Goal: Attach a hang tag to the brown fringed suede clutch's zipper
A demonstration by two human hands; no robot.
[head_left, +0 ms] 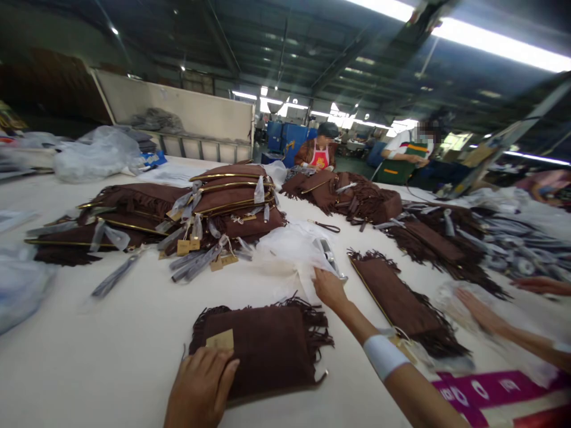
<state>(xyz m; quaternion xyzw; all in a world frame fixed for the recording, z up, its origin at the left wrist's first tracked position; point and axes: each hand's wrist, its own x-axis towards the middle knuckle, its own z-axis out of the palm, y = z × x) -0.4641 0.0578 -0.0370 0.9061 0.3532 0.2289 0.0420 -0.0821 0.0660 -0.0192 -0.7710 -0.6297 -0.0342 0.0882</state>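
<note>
My left hand pressed flat on the fringed bag at the table's near edge; my right hand, farther in, pinched the plastic bag.

Two bare hands, left hand and right hand, no gloves, no rings visible. Bare forearms, no sleeves in view. On the right wrist a plain white wristband, wide, smooth, without markings.
</note>
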